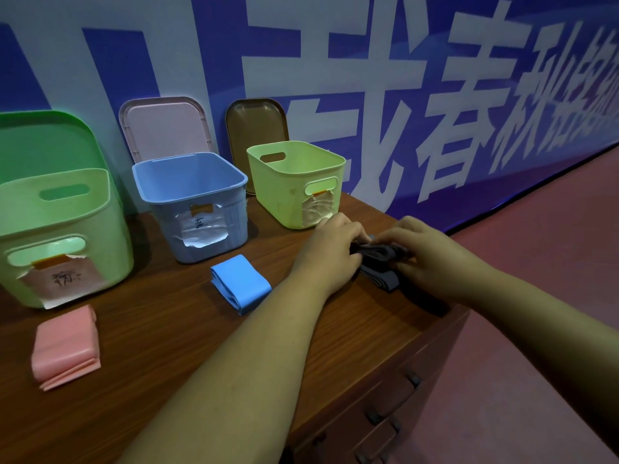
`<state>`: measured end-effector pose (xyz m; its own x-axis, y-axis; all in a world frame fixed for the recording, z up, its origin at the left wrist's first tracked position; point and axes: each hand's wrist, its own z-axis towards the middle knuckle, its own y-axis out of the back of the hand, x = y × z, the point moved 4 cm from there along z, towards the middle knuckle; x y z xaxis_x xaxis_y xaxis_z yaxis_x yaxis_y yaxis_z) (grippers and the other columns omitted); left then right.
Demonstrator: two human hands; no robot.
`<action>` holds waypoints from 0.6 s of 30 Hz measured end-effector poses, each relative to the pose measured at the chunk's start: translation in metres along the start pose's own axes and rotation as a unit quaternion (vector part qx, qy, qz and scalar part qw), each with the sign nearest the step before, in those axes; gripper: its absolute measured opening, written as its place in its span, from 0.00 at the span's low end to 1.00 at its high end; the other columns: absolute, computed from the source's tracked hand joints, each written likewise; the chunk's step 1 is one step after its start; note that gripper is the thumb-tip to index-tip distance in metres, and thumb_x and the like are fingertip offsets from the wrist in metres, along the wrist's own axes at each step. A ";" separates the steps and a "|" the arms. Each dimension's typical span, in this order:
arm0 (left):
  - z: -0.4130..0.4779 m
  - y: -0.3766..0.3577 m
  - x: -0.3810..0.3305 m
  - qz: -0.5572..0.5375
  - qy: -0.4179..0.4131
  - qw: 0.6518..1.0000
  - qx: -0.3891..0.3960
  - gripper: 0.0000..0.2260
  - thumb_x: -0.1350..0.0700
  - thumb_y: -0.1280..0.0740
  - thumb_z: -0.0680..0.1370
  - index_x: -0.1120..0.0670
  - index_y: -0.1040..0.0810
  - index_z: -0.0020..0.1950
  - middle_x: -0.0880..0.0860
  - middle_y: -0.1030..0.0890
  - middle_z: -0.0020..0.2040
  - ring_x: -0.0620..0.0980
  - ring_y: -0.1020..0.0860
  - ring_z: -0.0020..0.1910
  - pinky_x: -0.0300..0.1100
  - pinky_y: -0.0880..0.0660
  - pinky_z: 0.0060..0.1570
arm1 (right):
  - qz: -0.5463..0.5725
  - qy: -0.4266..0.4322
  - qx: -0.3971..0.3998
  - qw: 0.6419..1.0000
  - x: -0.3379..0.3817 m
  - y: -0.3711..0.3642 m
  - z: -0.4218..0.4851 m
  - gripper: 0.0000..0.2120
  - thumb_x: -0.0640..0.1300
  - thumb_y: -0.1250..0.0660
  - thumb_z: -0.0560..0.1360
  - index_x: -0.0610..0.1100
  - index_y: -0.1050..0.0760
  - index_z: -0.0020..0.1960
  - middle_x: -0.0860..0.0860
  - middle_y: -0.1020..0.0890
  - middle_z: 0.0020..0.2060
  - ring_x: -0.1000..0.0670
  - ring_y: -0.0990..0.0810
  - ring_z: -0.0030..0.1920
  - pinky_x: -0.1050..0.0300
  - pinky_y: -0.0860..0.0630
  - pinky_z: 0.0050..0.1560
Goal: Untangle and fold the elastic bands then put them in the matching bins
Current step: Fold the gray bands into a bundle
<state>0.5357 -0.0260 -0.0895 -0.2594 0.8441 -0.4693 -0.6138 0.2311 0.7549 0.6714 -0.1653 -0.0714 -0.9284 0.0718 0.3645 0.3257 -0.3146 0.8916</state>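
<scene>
On the brown wooden surface (pixel 167 346), right side, the left hand (pixel 330 254) and right hand (pixel 425 252) each grip the folded dark elastic band (pixel 380 277), fingers (pixel 350 227) curled around it.

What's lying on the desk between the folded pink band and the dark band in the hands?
Only the folded blue band, lying on the wooden desk top; the left wrist also crosses that stretch. Seen in the head view.

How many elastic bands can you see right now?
3. The pink band lies before the left green bin, the blue band before the blue bin, the dark band gripped by left hand and right hand. Bins may hide more.
</scene>
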 end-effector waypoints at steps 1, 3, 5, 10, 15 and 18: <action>-0.001 0.000 0.002 -0.009 0.007 1.000 0.001 0.11 0.58 0.26 0.77 0.44 0.17 0.56 0.43 0.26 0.56 0.45 0.29 0.62 0.43 0.28 0.61 | 0.005 -0.001 0.000 1.000 0.000 -0.002 -0.003 0.22 0.42 0.29 0.81 0.57 0.24 0.73 0.59 0.28 0.61 0.56 0.23 0.61 0.53 0.18 0.62; -0.002 0.001 0.006 -0.027 0.022 0.999 0.009 0.13 0.59 0.25 0.77 0.44 0.16 0.57 0.43 0.25 0.57 0.44 0.29 0.63 0.42 0.28 0.63 | 0.008 -0.001 0.004 1.000 0.001 -0.004 -0.006 0.24 0.41 0.30 0.81 0.57 0.25 0.74 0.60 0.28 0.61 0.56 0.23 0.61 0.53 0.19 0.63; -0.003 0.001 0.009 -0.044 0.034 0.998 0.018 0.15 0.61 0.24 0.77 0.44 0.15 0.58 0.43 0.25 0.58 0.44 0.28 0.63 0.42 0.27 0.64 | 0.005 -0.001 0.013 1.000 0.003 -0.007 -0.008 0.24 0.43 0.32 0.81 0.58 0.26 0.76 0.61 0.28 0.61 0.57 0.24 0.60 0.54 0.20 0.63; -0.006 0.002 0.013 -0.127 0.078 0.988 0.043 0.19 0.63 0.23 0.75 0.44 0.16 0.60 0.43 0.25 0.62 0.43 0.24 0.62 0.33 0.27 0.59 | -0.012 -0.009 0.012 1.000 0.010 -0.012 -0.013 0.26 0.62 0.29 0.79 0.57 0.26 0.76 0.62 0.30 0.62 0.60 0.24 0.59 0.63 0.24 0.58; -0.010 0.005 0.019 -0.197 0.165 0.964 0.065 0.21 0.64 0.27 0.75 0.45 0.21 0.64 0.45 0.20 0.60 0.44 0.19 0.58 0.43 0.17 0.51 | -0.057 -0.014 -0.010 0.998 0.016 -0.024 -0.016 0.24 0.56 0.26 0.79 0.54 0.24 0.73 0.58 0.30 0.65 0.56 0.23 0.57 0.56 0.20 0.59; -0.010 0.004 0.020 -0.167 0.186 0.967 0.054 0.21 0.62 0.30 0.76 0.47 0.22 0.67 0.46 0.19 0.55 0.45 0.19 0.51 0.47 0.18 0.55 | -0.057 -0.020 -0.032 0.998 0.017 -0.030 -0.016 0.22 0.53 0.27 0.80 0.51 0.23 0.73 0.57 0.30 0.65 0.55 0.22 0.57 0.56 0.20 0.60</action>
<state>0.5206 -0.0135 -0.1008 -0.3229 0.4867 -0.8117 -0.6335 0.5260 0.5674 0.6428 -0.1701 -0.0964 -0.9505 0.1468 0.2739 0.2059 -0.3627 0.9089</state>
